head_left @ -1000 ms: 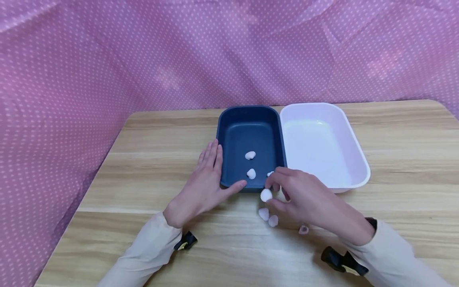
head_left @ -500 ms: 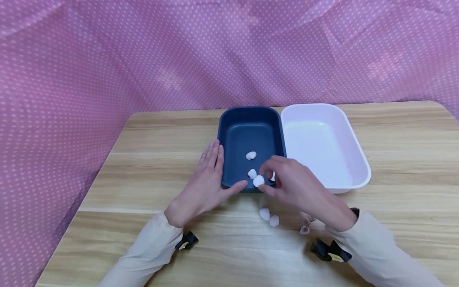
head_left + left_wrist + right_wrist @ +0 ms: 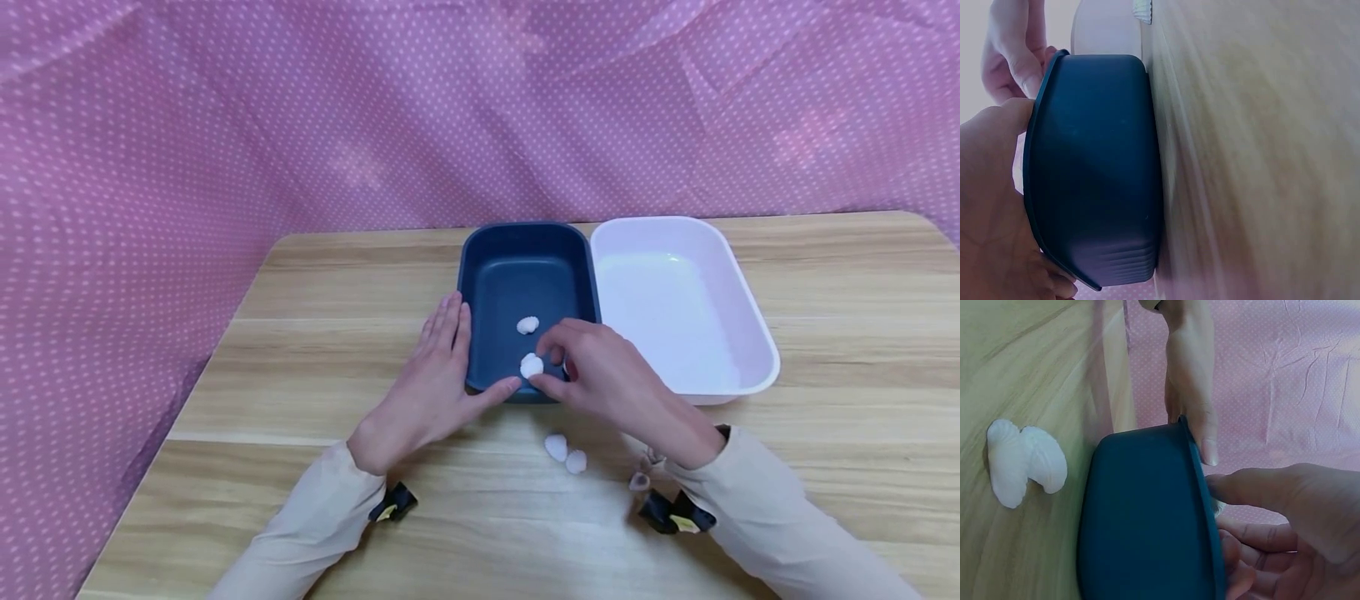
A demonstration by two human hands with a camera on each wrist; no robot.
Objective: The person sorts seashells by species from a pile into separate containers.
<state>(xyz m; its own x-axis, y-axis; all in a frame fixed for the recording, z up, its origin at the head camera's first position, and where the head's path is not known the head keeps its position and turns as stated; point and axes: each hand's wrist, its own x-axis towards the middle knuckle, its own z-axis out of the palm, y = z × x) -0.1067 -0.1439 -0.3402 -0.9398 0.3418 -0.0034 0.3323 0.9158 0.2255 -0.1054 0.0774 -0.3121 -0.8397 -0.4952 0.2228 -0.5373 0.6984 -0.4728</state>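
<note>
A navy blue tray (image 3: 525,287) stands on the wooden table. My left hand (image 3: 427,379) lies along its left side with straight fingers, the thumb touching the front rim. Over the tray's front part, my right hand (image 3: 600,371) pinches a white ribbed seashell (image 3: 532,366) between thumb and fingers; it overlaps another shell from the head view. Farther back inside lies one more white seashell (image 3: 528,325). Beside the right fingers, a further shell is mostly hidden. Two pale shells (image 3: 1025,459) lie touching on the table before the tray.
A white tray (image 3: 765,371) stands directly against the navy one on its right. Small brownish shells (image 3: 640,481) lie on the table (image 3: 480,533) near the right wrist, partly covered by the sleeve. A pink dotted cloth (image 3: 420,117) hangs behind the table.
My right hand has carried the white seashell from in front of the navy tray, over the front rim, to beside the shell inside. The left hand stays in place.
</note>
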